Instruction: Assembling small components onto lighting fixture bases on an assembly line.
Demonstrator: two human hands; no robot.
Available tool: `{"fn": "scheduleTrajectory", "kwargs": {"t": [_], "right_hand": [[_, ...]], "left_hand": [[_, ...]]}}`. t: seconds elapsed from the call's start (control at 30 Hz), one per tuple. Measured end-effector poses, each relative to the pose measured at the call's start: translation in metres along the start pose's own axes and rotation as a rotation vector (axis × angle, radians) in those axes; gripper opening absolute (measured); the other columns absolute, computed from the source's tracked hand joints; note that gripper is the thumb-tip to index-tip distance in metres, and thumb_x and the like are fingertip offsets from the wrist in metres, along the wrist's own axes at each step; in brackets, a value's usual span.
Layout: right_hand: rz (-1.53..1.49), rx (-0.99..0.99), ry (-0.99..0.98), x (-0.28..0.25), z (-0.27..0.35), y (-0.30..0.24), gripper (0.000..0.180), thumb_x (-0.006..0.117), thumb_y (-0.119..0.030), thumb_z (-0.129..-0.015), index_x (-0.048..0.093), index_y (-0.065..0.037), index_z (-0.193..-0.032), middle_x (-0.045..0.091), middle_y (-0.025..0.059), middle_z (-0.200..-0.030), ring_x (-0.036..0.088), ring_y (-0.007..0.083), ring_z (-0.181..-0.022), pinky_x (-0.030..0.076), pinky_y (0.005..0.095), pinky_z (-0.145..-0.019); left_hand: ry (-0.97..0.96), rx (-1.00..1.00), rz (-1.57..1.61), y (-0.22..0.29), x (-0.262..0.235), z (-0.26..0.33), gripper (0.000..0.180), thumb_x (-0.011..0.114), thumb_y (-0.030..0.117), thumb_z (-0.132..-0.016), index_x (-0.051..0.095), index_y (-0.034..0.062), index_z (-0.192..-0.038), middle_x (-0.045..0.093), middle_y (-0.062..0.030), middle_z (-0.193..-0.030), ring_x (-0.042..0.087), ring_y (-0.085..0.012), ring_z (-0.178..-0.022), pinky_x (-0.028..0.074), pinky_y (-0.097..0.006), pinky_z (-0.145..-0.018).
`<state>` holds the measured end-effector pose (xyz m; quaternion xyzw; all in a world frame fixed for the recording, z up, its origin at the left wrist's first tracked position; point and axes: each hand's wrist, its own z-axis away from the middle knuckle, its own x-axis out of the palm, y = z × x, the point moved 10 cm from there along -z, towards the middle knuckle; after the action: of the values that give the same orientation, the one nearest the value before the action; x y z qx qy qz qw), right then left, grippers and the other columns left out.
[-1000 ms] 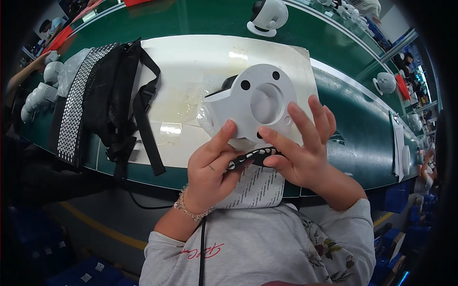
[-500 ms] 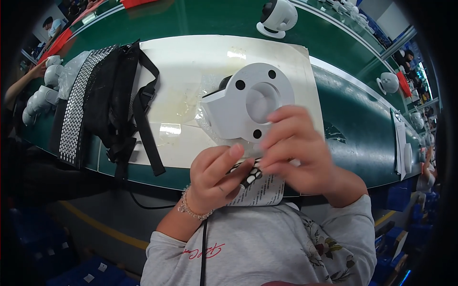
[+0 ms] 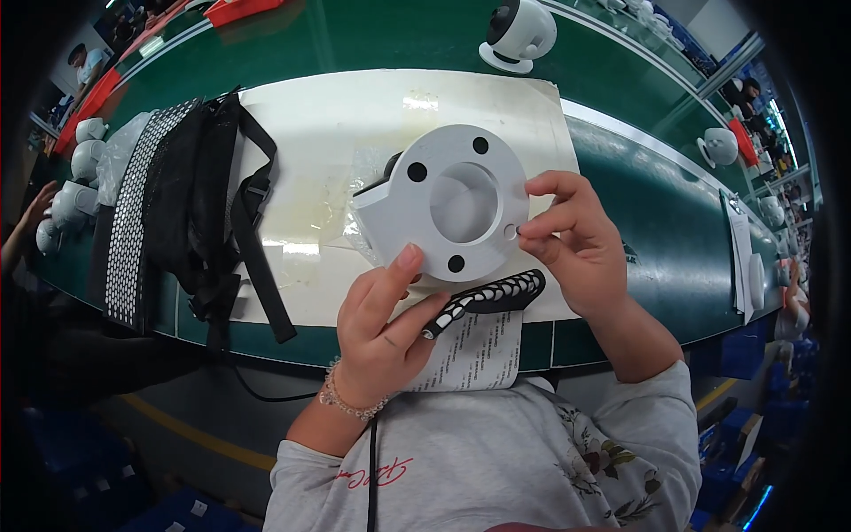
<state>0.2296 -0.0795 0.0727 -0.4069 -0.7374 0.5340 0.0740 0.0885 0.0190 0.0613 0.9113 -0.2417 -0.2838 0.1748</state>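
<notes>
I hold a white plastic camera part (image 3: 448, 206) with its round base plate turned up toward me; the plate has a central recess and several small dark holes. My left hand (image 3: 386, 332) supports it from below, thumb on the plate's lower rim, and also grips a black strap with white spots (image 3: 487, 300) and a folded printed leaflet (image 3: 474, 355). My right hand (image 3: 576, 244) pinches thumb and forefinger at a hole on the plate's right rim.
A white mat (image 3: 319, 142) covers the green bench (image 3: 638, 186). A black bag with straps (image 3: 208, 204) and a dotted strip (image 3: 133, 222) lie at left. White dome cameras (image 3: 519, 31) stand along the bench; another person's hand (image 3: 31, 217) shows far left.
My right hand moved off the front of the part to its right rim, fingers pinched. The part rose and now shows its whole base plate.
</notes>
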Motion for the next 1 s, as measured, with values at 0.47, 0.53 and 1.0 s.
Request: {"fn": "scheduleTrajectory", "kwargs": {"t": [0.47, 0.53, 1.0], "right_hand": [[0.247, -0.103, -0.061, 0.006, 0.004, 0.000, 0.023, 0.056, -0.027, -0.081, 0.063, -0.008, -0.092, 0.030, 0.0166, -0.133, 0.032, 0.0213, -0.117, 0.026, 0.0346, -0.093], [0.466, -0.307, -0.071, 0.011, 0.011, -0.006, 0.029, 0.052, -0.032, -0.083, 0.061, -0.006, -0.093, 0.029, 0.0186, -0.133, 0.036, 0.0192, -0.114, 0.027, 0.0323, -0.090], [-0.746, 0.471, -0.025, -0.015, -0.059, 0.046, 0.028, 0.055, -0.010, -0.079, 0.050, 0.001, -0.104, 0.057, 0.0066, -0.094, 0.056, 0.0125, -0.084, 0.042, 0.0251, -0.079]], "left_hand": [[-0.019, -0.068, 0.025, -0.008, 0.004, 0.005, 0.033, 0.059, -0.008, -0.045, 0.063, -0.0040, -0.078, 0.047, -0.0130, -0.120, 0.057, -0.0204, -0.068, 0.046, -0.028, -0.057], [0.003, -0.053, 0.036, -0.006, 0.003, 0.005, 0.032, 0.060, -0.007, -0.045, 0.063, -0.0043, -0.077, 0.048, -0.0132, -0.120, 0.057, -0.0206, -0.067, 0.046, -0.028, -0.056], [-0.166, -0.083, 0.135, -0.007, -0.002, 0.008, 0.027, 0.067, 0.001, -0.057, 0.064, 0.0041, -0.084, 0.047, -0.0160, -0.117, 0.054, -0.0256, -0.094, 0.048, -0.029, -0.066]]}}
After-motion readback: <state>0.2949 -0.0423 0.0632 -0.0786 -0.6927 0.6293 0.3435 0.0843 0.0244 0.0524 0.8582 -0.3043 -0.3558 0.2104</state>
